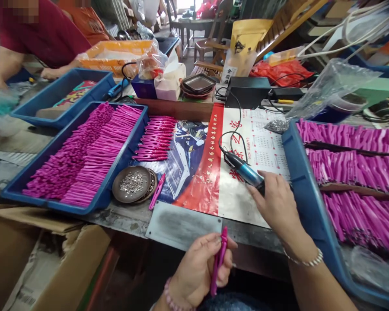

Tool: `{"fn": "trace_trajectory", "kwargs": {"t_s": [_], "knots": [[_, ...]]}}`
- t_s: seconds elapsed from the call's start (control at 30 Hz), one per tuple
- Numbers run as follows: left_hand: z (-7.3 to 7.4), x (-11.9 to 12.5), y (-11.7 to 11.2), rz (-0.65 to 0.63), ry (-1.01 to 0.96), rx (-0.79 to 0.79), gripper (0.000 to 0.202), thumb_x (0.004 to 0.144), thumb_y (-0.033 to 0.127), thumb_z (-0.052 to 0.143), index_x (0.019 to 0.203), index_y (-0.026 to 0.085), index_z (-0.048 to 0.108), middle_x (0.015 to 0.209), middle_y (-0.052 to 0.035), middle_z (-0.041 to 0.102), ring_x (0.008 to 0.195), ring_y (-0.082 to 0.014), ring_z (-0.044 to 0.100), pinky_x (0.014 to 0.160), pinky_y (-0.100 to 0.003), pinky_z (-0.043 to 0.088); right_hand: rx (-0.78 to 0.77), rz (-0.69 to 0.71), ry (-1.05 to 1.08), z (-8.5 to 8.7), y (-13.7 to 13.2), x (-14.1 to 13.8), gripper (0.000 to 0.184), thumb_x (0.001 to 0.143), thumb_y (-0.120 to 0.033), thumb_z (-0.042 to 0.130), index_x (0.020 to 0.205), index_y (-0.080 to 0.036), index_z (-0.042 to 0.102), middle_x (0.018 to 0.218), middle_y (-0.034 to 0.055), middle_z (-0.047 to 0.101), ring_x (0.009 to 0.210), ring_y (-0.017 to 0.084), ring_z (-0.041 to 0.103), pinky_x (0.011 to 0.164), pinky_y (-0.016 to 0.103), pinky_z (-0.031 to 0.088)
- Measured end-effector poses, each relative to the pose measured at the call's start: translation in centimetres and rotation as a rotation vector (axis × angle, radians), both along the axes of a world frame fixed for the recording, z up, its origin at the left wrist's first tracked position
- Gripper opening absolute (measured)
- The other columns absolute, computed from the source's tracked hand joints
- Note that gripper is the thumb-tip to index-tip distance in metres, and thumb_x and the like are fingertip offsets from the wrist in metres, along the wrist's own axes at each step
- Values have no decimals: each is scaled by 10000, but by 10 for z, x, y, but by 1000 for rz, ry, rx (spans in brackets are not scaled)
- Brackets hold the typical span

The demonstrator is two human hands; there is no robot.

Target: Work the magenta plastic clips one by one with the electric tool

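My left hand (199, 270) is closed on a slim magenta plastic piece (219, 263), held upright between thumb and fingers near the table's front edge. My right hand (275, 201) grips the near end of a blue and black electric screwdriver (241, 166), which has a cord at its far end. That tool is over a printed calendar sheet (197, 185). Left of the sheet, a round brown dish (118, 185) holds small metal parts (132, 182). Beside it lies a single magenta piece (157, 192). A row of joined magenta pieces (155, 138) is behind.
Blue trays of magenta pieces stand at the left (94, 207) and right (306, 185). A metal plate (181, 222) lies at the front edge. A black box (248, 90) and a clear bag (330, 90) are behind. A person in a red sleeve (52, 34) works at far left.
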State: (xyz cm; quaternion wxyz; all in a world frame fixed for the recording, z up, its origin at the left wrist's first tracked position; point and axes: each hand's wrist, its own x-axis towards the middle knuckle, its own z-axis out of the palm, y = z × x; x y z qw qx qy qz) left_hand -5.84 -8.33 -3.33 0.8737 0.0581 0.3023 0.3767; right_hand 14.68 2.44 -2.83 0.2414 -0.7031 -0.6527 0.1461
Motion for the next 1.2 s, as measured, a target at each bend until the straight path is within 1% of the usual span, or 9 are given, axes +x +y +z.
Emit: {"fn": "trace_trajectory", "kwargs": {"t_s": [0.13,0.27,0.4,0.5,0.63,0.73,0.9,1.03,1.2], "knots": [[-8,-9,8,-36,-264,-71,290,884,380,616,958,115,704,520,72,424,325,2,193,322,-125,155,-84,7,-186,-17,23,7,476,857,-334,532,1267,-93,517,1040,213,577,957,394,540,840,540,429],[-10,-17,11,3,-378,-126,339,916,339,592,1142,97,662,512,100,367,346,8,75,327,-97,124,-104,41,-200,-21,27,12,540,865,-365,552,1325,-90,490,1053,215,590,968,391,569,812,501,453],[-13,-18,11,50,-380,-154,333,925,339,578,1109,74,661,503,106,349,346,13,53,324,-89,106,-67,29,-79,-8,16,16,677,865,-486,562,1400,-106,395,1091,176,601,969,334,594,813,431,477],[-13,-15,10,31,-335,-136,264,889,367,632,953,114,671,517,93,393,335,15,117,323,-100,128,-68,4,264,14,2,14,782,791,-566,648,1409,-170,378,1009,96,607,829,255,600,723,363,487],[-3,-13,9,17,66,50,292,882,442,617,863,152,597,581,50,512,344,-8,279,345,-139,193,-213,-23,1013,45,-19,7,480,674,-460,787,1053,-240,591,843,27,563,663,176,529,553,295,429],[8,-21,16,36,505,231,304,902,447,587,864,145,588,612,26,555,424,-35,407,417,-153,273,-270,-17,1370,62,-31,4,470,615,-481,827,972,-265,611,706,-6,473,563,149,473,470,282,396],[19,-41,51,-23,894,476,344,892,449,564,1023,137,623,609,8,589,557,-117,540,544,-214,424,-171,-36,1506,77,-49,0,393,676,-405,773,1014,-293,608,645,-13,421,520,137,420,447,283,387],[12,-45,81,-157,1068,612,326,885,362,511,1098,128,591,683,-7,614,617,-149,598,603,-269,492,-180,-33,1650,78,-59,2,321,714,-338,694,1014,-255,612,657,-6,406,521,122,395,445,268,372],[-5,-44,100,-157,1263,756,151,851,300,577,909,167,617,745,-7,621,674,-150,579,623,-267,454,-203,-65,1692,76,-64,1,349,678,-351,741,992,-263,616,651,-6,419,532,119,395,464,263,381]]}}
